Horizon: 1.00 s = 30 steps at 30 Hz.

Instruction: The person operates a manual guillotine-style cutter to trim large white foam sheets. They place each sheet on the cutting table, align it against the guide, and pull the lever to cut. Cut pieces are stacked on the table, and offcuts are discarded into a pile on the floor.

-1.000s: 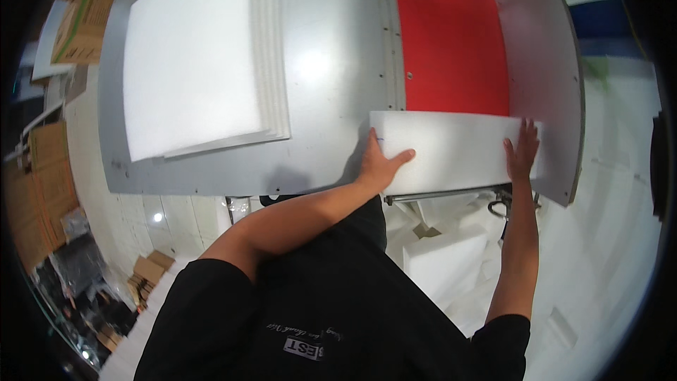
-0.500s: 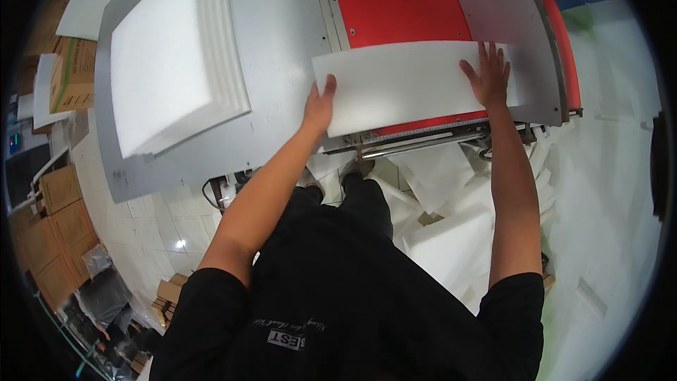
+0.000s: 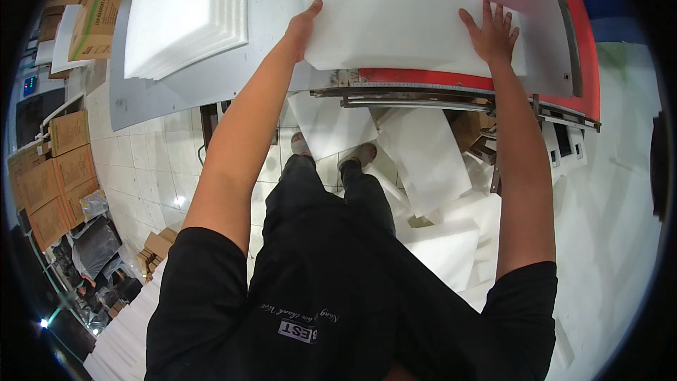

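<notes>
A long white foam sheet (image 3: 395, 28) lies across the red strip of a grey metal machine table, close to its front edge. My left hand (image 3: 302, 28) holds the sheet's left end, with the thumb near its upper corner and the other fingers partly hidden. Flat on the sheet's right end rests my right hand (image 3: 493, 37), fingers spread and pointing away from me. To the left on the table stands a stack of white foam sheets (image 3: 173, 14).
A metal bar (image 3: 416, 104) runs along the table's front edge. Loose white foam pieces (image 3: 423, 162) litter the tiled floor around my feet. Cardboard boxes (image 3: 67, 176) are piled at far left. A grey side panel (image 3: 525, 0) with a red outer edge bounds the table's right.
The view has shifted, so the table sits higher in the picture and more floor shows. Both hands remain at the foam sheet's ends; the left hand's fingers look more curled.
</notes>
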Tool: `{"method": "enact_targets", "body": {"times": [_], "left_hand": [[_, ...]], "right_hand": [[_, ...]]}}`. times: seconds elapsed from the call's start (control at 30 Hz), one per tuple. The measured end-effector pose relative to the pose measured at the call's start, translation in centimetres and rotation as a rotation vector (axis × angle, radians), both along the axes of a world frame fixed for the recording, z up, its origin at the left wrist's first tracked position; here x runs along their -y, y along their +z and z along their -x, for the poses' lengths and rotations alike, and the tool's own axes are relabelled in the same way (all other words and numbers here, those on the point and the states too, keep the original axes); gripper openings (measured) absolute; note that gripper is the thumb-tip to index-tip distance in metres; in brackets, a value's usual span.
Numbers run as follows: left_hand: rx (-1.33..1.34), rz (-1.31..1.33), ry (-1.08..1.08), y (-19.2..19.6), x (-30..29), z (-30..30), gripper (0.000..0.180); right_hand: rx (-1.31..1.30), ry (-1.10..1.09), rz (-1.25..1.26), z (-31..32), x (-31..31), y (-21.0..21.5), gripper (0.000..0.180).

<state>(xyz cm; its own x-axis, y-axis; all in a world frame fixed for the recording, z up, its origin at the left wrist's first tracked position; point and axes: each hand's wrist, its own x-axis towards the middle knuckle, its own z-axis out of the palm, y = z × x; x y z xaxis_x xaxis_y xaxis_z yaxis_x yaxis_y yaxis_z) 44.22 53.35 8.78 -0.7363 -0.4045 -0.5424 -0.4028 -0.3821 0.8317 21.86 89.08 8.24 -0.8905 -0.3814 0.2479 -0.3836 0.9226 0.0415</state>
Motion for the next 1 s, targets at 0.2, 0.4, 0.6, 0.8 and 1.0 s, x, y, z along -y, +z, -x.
{"method": "enact_targets", "body": {"times": [0.2,0.4,0.6,0.8,1.0], "left_hand": [[0.018,0.108,0.096,-1.3,-0.2,-0.7,0.072],[-0.031,0.094,0.046,-1.1,-1.8,-1.1,0.069],[-0.095,0.106,0.034,-1.2,-2.5,-1.5,0.066],[-0.172,0.154,0.0,-3.6,-2.4,-1.7,0.067],[-0.129,0.239,0.019,-4.7,-1.5,-0.4,0.072]], "right_hand": [[0.091,-0.032,0.034,-1.6,0.6,1.2,0.102],[0.195,-0.04,-0.01,-2.6,0.0,1.9,0.096],[0.071,-0.019,-0.159,-3.5,3.6,2.4,0.08],[0.082,0.179,0.048,-12.1,12.1,0.2,0.08],[0.201,0.096,-0.054,-12.2,14.2,1.2,0.082]]}}
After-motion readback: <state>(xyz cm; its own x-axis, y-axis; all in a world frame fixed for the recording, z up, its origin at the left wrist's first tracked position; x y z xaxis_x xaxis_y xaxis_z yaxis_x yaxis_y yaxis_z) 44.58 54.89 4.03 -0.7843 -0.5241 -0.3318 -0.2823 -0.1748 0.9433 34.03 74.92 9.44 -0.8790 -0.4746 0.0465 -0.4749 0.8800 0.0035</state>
